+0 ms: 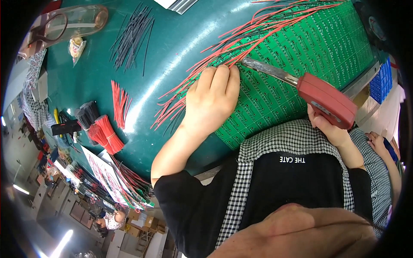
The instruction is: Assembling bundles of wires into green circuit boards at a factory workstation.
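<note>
Where a red bundle (106, 134) lies: left of frame, mid-height.
Left hand (211, 99): mid-frame, bent over red wires (241, 45); whether I pinch one, I can't tell.
Green board (279, 84): centre to upper right.
Soldering gun (325, 99): tip near that hand; soldering seems the step, next calls for a steady wire.
Right hand (327, 128): grasping the gun, right of centre.

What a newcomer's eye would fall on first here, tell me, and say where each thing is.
The spread of green circuit boards stands out first, stretching from the middle to the upper right, with red and black wires fanned along its upper left edge. Next comes the red soldering iron in the right hand, right of centre, its metal tip close to the fingers of the left hand.
</note>
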Motion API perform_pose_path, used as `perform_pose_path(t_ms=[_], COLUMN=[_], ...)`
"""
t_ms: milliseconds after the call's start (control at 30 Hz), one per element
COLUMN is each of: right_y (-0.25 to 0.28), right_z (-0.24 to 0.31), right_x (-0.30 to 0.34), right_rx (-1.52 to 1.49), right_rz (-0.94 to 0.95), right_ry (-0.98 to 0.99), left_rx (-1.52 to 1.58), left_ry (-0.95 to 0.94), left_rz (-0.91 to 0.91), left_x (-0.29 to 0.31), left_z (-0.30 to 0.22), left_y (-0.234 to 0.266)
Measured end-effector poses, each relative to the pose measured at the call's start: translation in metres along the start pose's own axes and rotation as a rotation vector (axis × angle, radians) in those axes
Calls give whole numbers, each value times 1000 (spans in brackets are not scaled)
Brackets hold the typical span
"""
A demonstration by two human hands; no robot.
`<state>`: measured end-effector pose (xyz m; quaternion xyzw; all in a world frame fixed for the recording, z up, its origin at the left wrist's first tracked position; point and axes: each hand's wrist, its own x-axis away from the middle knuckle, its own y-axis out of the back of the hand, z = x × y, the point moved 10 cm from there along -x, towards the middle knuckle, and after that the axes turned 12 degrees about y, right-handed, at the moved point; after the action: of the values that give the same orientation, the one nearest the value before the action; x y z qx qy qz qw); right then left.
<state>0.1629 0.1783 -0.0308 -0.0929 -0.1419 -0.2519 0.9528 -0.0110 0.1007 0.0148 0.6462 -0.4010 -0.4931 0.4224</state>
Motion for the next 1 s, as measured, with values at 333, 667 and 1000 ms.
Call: perform_pose_path(t_ms=[333,667,1000], right_y=[1,3,7], right_z=[17,14,17], right_x=[-7,-6,4], right_rx=[112,-41,-55], right_rz=[-38,-112,-54], right_ry=[123,86,115], left_rx=[-80,-75,-88], left_ry=[-18,48,61], left_rz=[8,72,130], left_x=[1,-1,-1], left_z=[-7,-3,-1], left_y=[-1,-3,-5])
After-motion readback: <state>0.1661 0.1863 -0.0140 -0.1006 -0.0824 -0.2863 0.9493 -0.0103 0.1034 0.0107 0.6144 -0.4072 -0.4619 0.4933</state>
